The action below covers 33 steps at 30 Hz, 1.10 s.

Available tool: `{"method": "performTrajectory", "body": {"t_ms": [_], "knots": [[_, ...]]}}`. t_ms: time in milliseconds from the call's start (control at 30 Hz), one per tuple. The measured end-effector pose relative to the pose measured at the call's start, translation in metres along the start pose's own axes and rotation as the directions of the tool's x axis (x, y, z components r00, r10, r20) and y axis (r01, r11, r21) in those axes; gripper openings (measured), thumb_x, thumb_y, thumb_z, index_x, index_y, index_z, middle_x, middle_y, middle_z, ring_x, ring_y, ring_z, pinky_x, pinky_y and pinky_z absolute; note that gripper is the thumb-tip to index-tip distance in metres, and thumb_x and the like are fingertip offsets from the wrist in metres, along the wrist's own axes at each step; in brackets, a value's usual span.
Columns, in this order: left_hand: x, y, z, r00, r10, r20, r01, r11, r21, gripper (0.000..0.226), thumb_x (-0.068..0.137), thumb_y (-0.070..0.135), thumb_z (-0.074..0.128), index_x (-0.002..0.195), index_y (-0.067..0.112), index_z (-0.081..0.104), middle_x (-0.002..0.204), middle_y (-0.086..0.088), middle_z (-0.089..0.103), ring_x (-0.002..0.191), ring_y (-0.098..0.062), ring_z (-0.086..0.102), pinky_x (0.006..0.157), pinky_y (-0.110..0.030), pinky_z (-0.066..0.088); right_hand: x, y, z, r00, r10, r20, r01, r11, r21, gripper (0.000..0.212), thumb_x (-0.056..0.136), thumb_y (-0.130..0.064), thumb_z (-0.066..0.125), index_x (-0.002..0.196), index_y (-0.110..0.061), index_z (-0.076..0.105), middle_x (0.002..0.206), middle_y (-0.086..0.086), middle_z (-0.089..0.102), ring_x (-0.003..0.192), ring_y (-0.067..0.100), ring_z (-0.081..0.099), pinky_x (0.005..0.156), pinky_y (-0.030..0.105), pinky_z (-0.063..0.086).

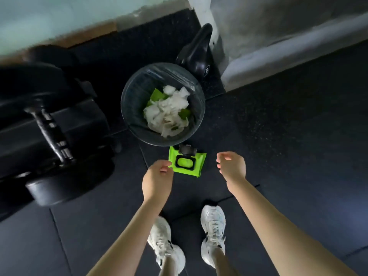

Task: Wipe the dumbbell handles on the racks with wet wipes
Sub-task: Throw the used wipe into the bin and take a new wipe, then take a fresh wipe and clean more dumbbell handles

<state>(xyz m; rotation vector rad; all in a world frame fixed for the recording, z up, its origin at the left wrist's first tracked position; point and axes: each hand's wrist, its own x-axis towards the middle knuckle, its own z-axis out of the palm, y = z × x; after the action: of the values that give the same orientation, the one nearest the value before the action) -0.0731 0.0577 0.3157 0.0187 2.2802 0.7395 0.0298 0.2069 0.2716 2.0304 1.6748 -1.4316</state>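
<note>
Our left hand curls against the wipe pack, centre frame, grip unclear; right hand loose, empty. Unpinned, that pack may lift when we pull.

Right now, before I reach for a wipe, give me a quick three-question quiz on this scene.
1. True or false: the lid of the green wipes pack is shut.
2. What lies in the bin? A) dumbbells B) crumpled white wipes C) shoes
3. Fill in: the right hand holds ____.
Key: 1 false, the lid stands open; 2 B; 3 nothing.
</note>
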Motion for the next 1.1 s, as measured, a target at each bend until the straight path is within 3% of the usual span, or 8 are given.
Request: {"method": "performTrajectory", "body": {"t_ms": [67, 133, 300, 467, 567, 733, 967, 1100], "knots": [[0.004, -0.025, 0.03, 0.999, -0.029, 0.029, 0.028, 0.999, 0.039, 0.018, 0.09, 0.016, 0.054, 0.103, 0.022, 0.065, 0.088, 0.011, 0.062, 0.078, -0.008, 0.054, 0.059, -0.018, 0.037, 0.012, 0.027, 0.003, 0.996, -0.022, 0.083, 0.03, 0.995, -0.099, 0.02, 0.084, -0.017, 0.053, 0.082, -0.001, 0.065, 0.092, 0.018, 0.068, 0.078, 0.034, 0.064, 0.068, 0.041, 0.05], [0.014, -0.051, 0.059, 0.997, -0.069, 0.042, 0.067, 0.996, 0.063, 0.018, 0.09, 0.019, 0.055, 0.104, 0.022, 0.065, 0.099, 0.004, 0.064, 0.088, -0.013, 0.058, 0.067, -0.023, 0.038, 0.023, 0.049, 0.016, 0.987, -0.056, 0.151, 0.082, 0.982, -0.17, 0.019, 0.087, -0.019, 0.055, 0.084, -0.007, 0.07, 0.091, 0.01, 0.071, 0.087, 0.03, 0.065, 0.077, 0.041, 0.051], [0.056, -0.106, 0.12, 0.993, -0.118, 0.001, 0.118, 0.989, 0.087, 0.017, 0.088, 0.02, 0.056, 0.102, 0.02, 0.067, 0.105, -0.003, 0.065, 0.096, -0.023, 0.059, 0.076, -0.029, 0.045, 0.061, 0.092, 0.077, 0.96, -0.146, 0.239, 0.221, 0.919, -0.326, 0.026, 0.093, -0.017, 0.051, 0.106, -0.004, 0.068, 0.111, 0.011, 0.068, 0.103, 0.03, 0.061, 0.084, 0.037, 0.05], [0.103, -0.147, 0.165, 0.999, -0.01, -0.043, 0.019, 0.978, 0.209, 0.026, 0.087, 0.027, 0.061, 0.112, 0.023, 0.067, 0.113, -0.004, 0.06, 0.107, -0.023, 0.051, 0.079, -0.025, 0.034, 0.113, 0.116, 0.139, 0.963, -0.101, 0.25, 0.195, 0.902, -0.386, 0.03, 0.095, -0.018, 0.045, 0.118, -0.015, 0.064, 0.12, 0.009, 0.063, 0.101, 0.027, 0.059, 0.072, 0.028, 0.04], [0.129, -0.164, 0.185, 0.997, 0.069, -0.033, -0.056, 0.957, 0.284, 0.032, 0.086, 0.032, 0.064, 0.117, 0.024, 0.063, 0.123, -0.001, 0.054, 0.115, -0.022, 0.046, 0.092, -0.024, 0.031, 0.137, 0.121, 0.162, 0.975, -0.043, 0.217, 0.139, 0.882, -0.45, 0.037, 0.093, -0.008, 0.046, 0.126, -0.018, 0.058, 0.127, 0.006, 0.058, 0.113, 0.028, 0.056, 0.082, 0.031, 0.044], [0.159, -0.185, 0.21, 0.975, 0.222, 0.016, -0.21, 0.896, 0.39, 0.043, 0.082, 0.041, 0.067, 0.121, 0.024, 0.061, 0.132, -0.002, 0.048, 0.124, -0.024, 0.04, 0.104, -0.031, 0.028, 0.158, 0.127, 0.182, 0.991, -0.032, 0.131, 0.091, 0.874, -0.478, 0.024, 0.088, -0.002, 0.047, 0.104, -0.008, 0.064, 0.094, 0.01, 0.062, 0.097, 0.031, 0.062, 0.067, 0.029, 0.041], [0.173, -0.187, 0.227, 0.961, 0.274, -0.044, -0.235, 0.887, 0.399, 0.045, 0.075, 0.043, 0.073, 0.109, 0.016, 0.066, 0.123, -0.011, 0.051, 0.112, -0.033, 0.045, 0.096, -0.037, 0.036, 0.162, 0.139, 0.187, 0.973, -0.191, 0.13, 0.231, 0.8, -0.554, 0.034, 0.087, -0.009, 0.053, 0.117, -0.022, 0.063, 0.112, 0.0, 0.065, 0.103, 0.024, 0.058, 0.069, 0.028, 0.042], [0.177, -0.188, 0.23, 0.959, 0.274, -0.07, -0.23, 0.898, 0.375, 0.035, 0.075, 0.033, 0.071, 0.104, 0.014, 0.068, 0.118, -0.013, 0.054, 0.107, -0.036, 0.047, 0.097, -0.041, 0.038, 0.164, 0.14, 0.196, 0.956, -0.225, 0.191, 0.29, 0.831, -0.475, 0.041, 0.084, -0.008, 0.049, 0.113, -0.032, 0.065, 0.112, -0.002, 0.064, 0.103, 0.025, 0.057, 0.076, 0.032, 0.05]]}}
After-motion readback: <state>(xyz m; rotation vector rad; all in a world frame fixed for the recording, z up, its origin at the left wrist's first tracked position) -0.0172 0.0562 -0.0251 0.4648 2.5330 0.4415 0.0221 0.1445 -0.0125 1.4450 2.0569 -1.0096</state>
